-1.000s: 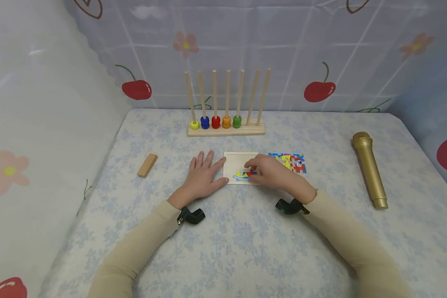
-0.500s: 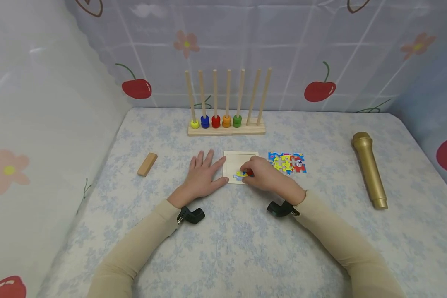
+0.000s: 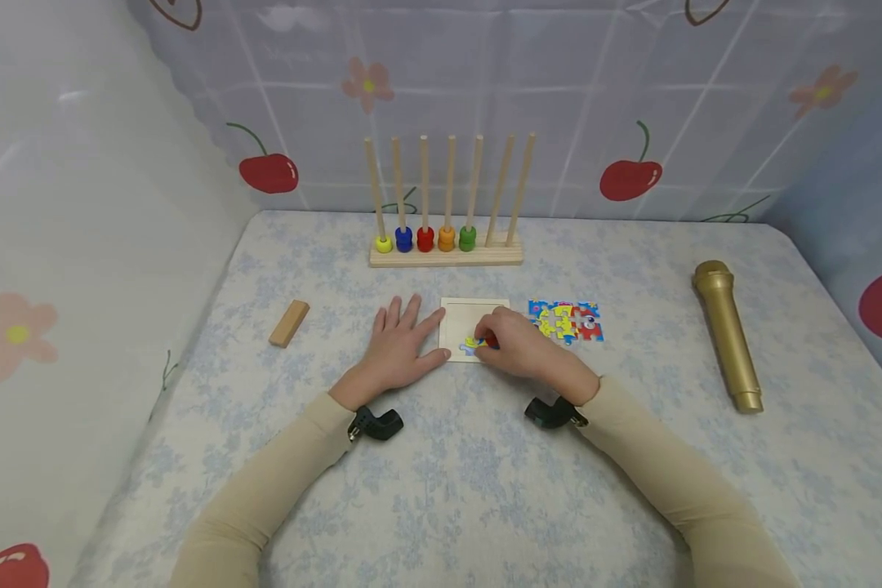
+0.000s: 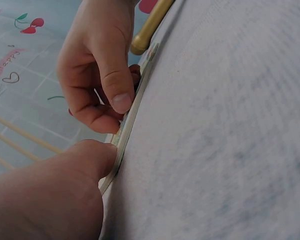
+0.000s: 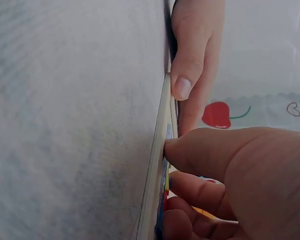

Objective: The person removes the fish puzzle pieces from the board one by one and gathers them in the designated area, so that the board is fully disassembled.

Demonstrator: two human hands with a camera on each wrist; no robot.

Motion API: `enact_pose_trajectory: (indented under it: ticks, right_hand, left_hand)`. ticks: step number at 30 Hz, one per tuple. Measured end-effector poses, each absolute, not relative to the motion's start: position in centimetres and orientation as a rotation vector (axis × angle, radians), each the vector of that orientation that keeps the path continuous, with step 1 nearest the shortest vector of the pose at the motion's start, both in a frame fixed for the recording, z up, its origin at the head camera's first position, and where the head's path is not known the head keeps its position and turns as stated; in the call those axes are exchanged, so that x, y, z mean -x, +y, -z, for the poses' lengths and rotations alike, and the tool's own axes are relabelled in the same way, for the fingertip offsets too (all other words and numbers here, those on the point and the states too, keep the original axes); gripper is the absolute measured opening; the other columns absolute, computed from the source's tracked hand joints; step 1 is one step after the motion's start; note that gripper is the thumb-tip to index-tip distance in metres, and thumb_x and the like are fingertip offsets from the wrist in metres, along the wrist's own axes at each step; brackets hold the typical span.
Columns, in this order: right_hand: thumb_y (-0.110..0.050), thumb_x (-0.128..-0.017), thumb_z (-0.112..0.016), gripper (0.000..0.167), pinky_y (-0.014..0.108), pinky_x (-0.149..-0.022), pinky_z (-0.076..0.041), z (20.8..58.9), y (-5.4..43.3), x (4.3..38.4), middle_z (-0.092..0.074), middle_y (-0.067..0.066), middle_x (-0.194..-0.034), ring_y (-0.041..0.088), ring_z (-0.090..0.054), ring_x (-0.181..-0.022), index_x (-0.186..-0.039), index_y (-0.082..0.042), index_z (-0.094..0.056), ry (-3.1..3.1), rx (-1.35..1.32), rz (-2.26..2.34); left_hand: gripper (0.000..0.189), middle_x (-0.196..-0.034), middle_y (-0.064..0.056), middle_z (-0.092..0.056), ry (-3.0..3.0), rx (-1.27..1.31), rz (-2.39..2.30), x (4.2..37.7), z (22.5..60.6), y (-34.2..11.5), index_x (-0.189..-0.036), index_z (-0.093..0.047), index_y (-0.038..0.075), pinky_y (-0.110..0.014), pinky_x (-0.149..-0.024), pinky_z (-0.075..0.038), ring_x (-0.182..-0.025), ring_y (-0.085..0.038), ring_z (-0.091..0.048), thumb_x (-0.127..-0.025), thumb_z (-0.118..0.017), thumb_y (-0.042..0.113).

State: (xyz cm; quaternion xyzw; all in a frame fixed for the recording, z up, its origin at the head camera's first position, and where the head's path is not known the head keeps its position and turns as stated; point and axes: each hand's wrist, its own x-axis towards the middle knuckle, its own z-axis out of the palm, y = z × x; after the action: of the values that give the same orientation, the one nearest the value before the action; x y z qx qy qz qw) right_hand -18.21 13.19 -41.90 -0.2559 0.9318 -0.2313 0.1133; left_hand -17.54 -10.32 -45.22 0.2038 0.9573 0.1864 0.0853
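A shallow wooden puzzle tray (image 3: pixel 459 314) lies flat before me. My left hand (image 3: pixel 397 355) is spread on the cloth, thumb and index tip at the tray's left edge. In the tray's lower part sits a strip of joined jigsaw pieces (image 3: pixel 470 346), blue, yellow and red. My right hand (image 3: pixel 522 343) bends over it, thumb on the near side and curled fingers on the far side, pinching the strip; its right part is hidden under the hand. Close up, the right wrist view has thumb and fingertips against the jigsaw pieces (image 5: pixel 167 185). Right of the tray lies a partly joined jigsaw puzzle (image 3: pixel 566 321).
Behind the tray stands a wooden peg counting rack (image 3: pixel 448 258) with coloured beads on several rods. A wooden block (image 3: pixel 289 323) lies to the left, a gold microphone (image 3: pixel 731 339) to the right. Flowered cloth (image 3: pixel 441 490) covers the table.
Over the first half second my right hand shifted left and closed its fingers in on the jigsaw strip; since then it has barely moved. The left hand stays put.
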Motion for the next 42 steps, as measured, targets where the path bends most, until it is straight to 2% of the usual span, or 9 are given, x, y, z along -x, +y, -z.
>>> enact_pose_trajectory:
  ticks: [8,13,20,31,35,42]
  right_hand:
    - [-0.016,-0.090,-0.077,0.018,0.031,-0.072,-0.041,42.00,13.07,18.23,-0.058,0.007,-0.088,0.019,-0.049,-0.079,-0.098,-0.005,-0.064,2.743,0.752,0.733]
    - [-0.014,-0.089,-0.078,0.017,0.030,-0.070,-0.041,42.21,13.04,18.26,-0.058,0.004,-0.082,0.018,-0.050,-0.075,-0.095,-0.007,-0.065,2.762,0.773,0.784]
    - [-0.008,-0.089,-0.077,0.019,0.028,-0.068,-0.045,42.32,13.17,18.17,-0.061,0.003,-0.081,0.015,-0.051,-0.071,-0.105,-0.006,-0.067,2.727,0.840,0.844]
    - [-0.002,-0.092,-0.066,0.012,0.027,-0.065,-0.044,42.45,13.65,18.17,-0.065,0.003,-0.080,0.012,-0.050,-0.067,-0.103,-0.007,-0.068,2.674,0.929,0.928]
    - [-0.001,-0.093,-0.065,0.012,0.026,-0.064,-0.043,42.48,13.74,18.20,-0.064,0.002,-0.077,0.011,-0.049,-0.066,-0.103,-0.007,-0.067,2.662,0.953,0.943]
    - [-0.002,-0.094,-0.065,0.011,0.027,-0.067,-0.046,42.51,13.80,18.28,-0.067,0.003,-0.081,0.012,-0.052,-0.068,-0.103,-0.007,-0.067,2.650,0.956,0.952]
  left_hand:
    - [0.071,-0.171,-0.021,-0.012,2.852,-0.605,-0.547,17.58,45.10,-10.39,-0.162,-0.033,0.024,-0.067,-0.124,-0.006,-0.158,-0.048,-0.001,-0.101,-0.052,0.055]
    - [0.071,-0.171,-0.021,-0.011,2.853,-0.607,-0.547,17.62,45.13,-10.38,-0.162,-0.033,0.025,-0.067,-0.124,-0.006,-0.158,-0.048,0.000,-0.101,-0.052,0.055]
    - [0.071,-0.171,-0.021,-0.012,2.859,-0.611,-0.548,17.62,45.23,-10.31,-0.161,-0.034,0.024,-0.067,-0.124,-0.006,-0.158,-0.048,-0.001,-0.100,-0.052,0.055]
    - [0.071,-0.171,-0.021,-0.012,2.857,-0.605,-0.552,17.62,45.47,-10.34,-0.161,-0.033,0.024,-0.067,-0.124,-0.006,-0.158,-0.048,-0.001,-0.100,-0.052,0.055]
    - [0.071,-0.171,-0.021,-0.011,2.854,-0.601,-0.553,17.65,45.51,-10.31,-0.161,-0.033,0.025,-0.067,-0.124,-0.005,-0.158,-0.048,0.000,-0.100,-0.052,0.055]
    - [0.071,-0.171,-0.020,-0.010,2.847,-0.598,-0.551,17.62,45.41,-10.32,-0.162,-0.033,0.025,-0.066,-0.124,-0.005,-0.158,-0.048,0.001,-0.100,-0.052,0.055]
